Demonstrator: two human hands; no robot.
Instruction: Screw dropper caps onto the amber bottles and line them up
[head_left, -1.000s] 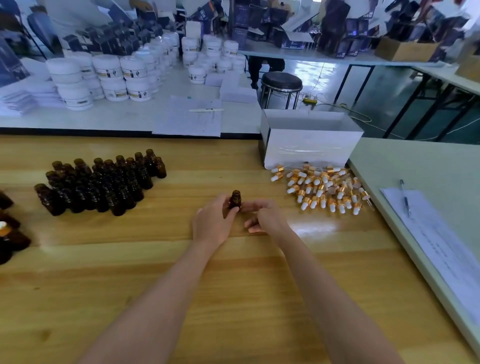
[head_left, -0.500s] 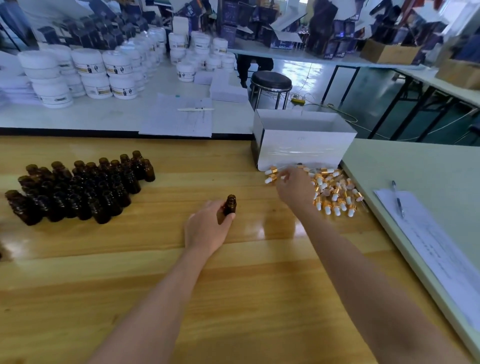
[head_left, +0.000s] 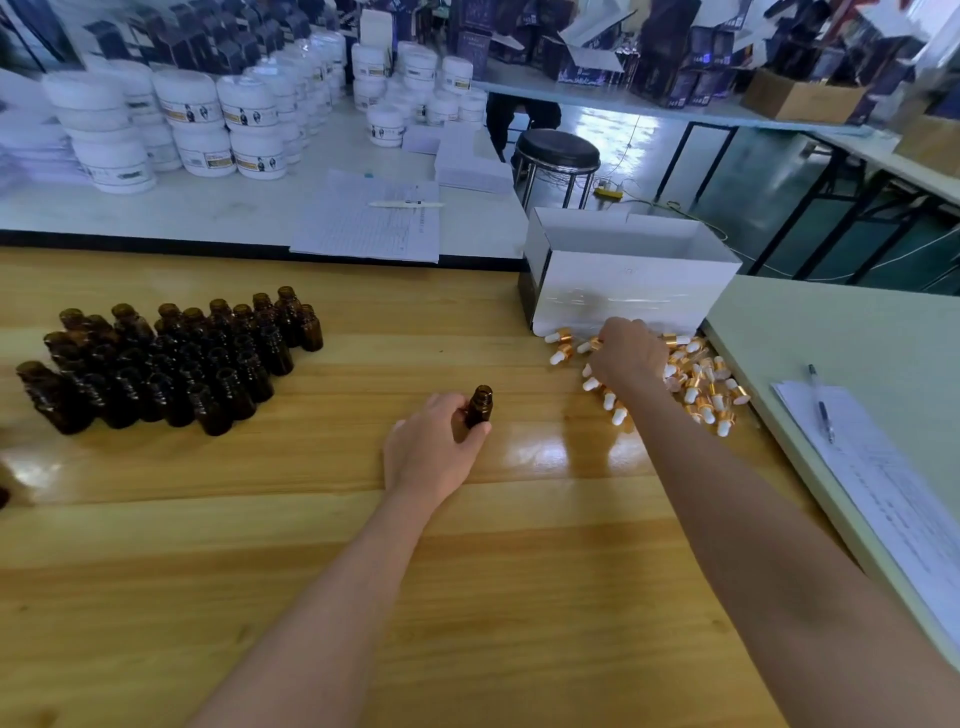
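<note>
At centre frame, my left hand (head_left: 434, 454) grips a single uncapped amber bottle (head_left: 479, 407) upright on the wooden table (head_left: 467, 597). Thumb and fingers curl round its lower body, and the forearm runs in from the bottom edge. My right arm stretches up to the right of centre, where my right hand (head_left: 629, 356) hangs knuckles-up over the pile of dropper caps (head_left: 709, 395), fingers bent down into it. Whether they grasp a cap I cannot tell. The pile lies just in front of a white box (head_left: 623, 280). The other open bottles (head_left: 171, 358) stand clustered at middle left.
</note>
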